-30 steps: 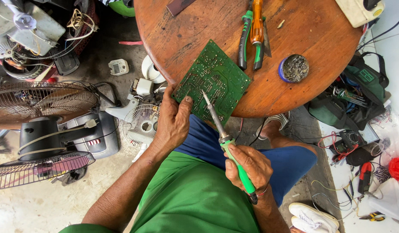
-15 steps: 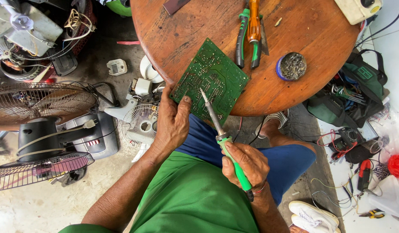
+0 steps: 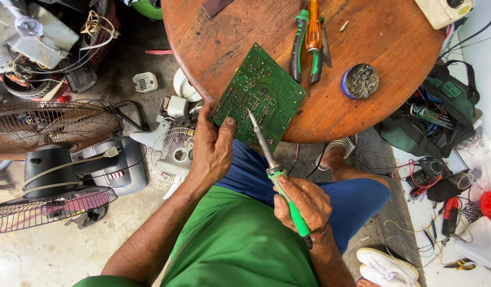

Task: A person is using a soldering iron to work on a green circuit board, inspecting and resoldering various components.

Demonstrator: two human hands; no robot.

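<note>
Holding: my left hand [image 3: 213, 151] grips the lower corner of the green circuit board [image 3: 258, 95], thumb pressed on its face, the other fingers curled under its edge.
Right hand: my right hand [image 3: 304, 204] is closed around the green handle of the soldering iron [image 3: 277, 172], fingers wrapped tight.
Iron tip: it points up and away from my right fingers and touches the board's solder side, just beside my left thumb.
Board position: tilted, its far part lying on the round wooden bench [image 3: 309, 53], its near corner hanging over the rim toward my lap.
Beyond my fingers: green-handled pliers [image 3: 300, 45] and an orange-handled screwdriver [image 3: 313, 26] lie side by side on the bench, just past the board's far edge.
Tin: a small round blue-rimmed tin [image 3: 359, 81] with grey, crusted contents sits on the bench, off to the right of the pliers, well apart from the board.
Left of my left hand: a small white fan [image 3: 173, 151] lies on the floor close by; larger fan grilles [image 3: 49, 125] stand further out.
Right of my right hand: tangled wires and small tools [image 3: 442, 175] lie on the floor, and a white shoe [image 3: 386, 266] sits near my wrist.
</note>
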